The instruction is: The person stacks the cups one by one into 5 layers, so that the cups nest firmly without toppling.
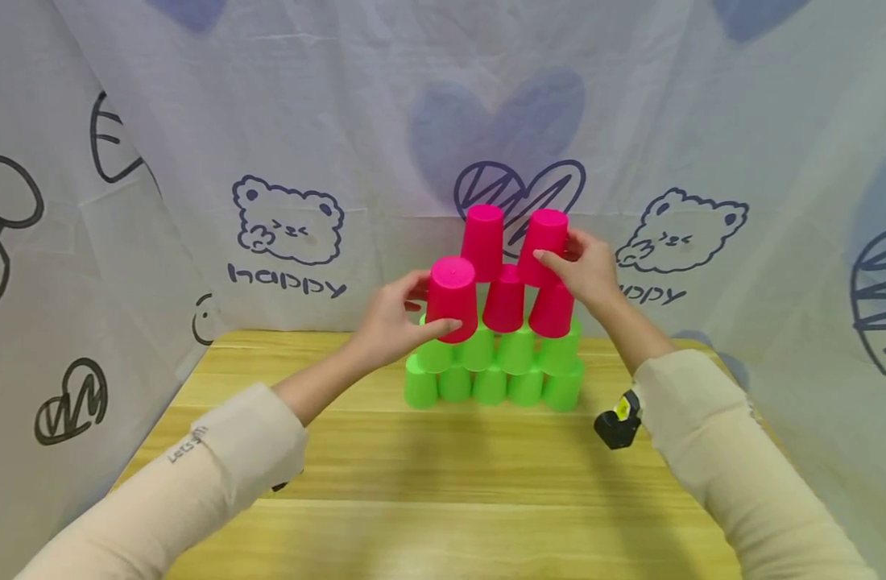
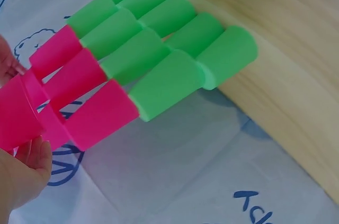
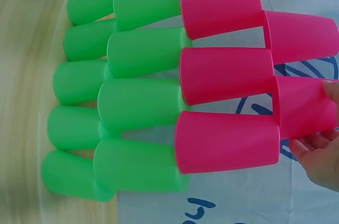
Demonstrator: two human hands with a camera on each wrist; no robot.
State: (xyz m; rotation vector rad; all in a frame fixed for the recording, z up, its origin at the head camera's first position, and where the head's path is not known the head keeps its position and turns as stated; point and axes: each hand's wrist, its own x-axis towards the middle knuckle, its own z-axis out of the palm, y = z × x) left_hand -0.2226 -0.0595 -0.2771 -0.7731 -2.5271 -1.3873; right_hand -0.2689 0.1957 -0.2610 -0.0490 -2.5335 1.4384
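Upside-down cups form a stepped wall: two rows of green cups (image 1: 490, 385) below, a row of pink cups (image 2: 103, 115) above them, and two pink cups on top. My left hand (image 1: 394, 318) grips a separate pink cup (image 1: 452, 302), bottom up, in front of the wall's left side. Thumb and fingers of my right hand (image 1: 586, 266) hold the right-hand top pink cup (image 3: 299, 106), whose rim meets the row below. Beside it stands the left-hand top pink cup (image 1: 482, 242), touched by neither hand. In the head view, the left hand's cup hides part of the wall.
The wall of cups stands near the back edge of a wooden table (image 1: 414, 483). A black and yellow object (image 1: 619, 419) shows beside the right sleeve. Printed white cloth (image 1: 392, 129) hangs behind and at both sides.
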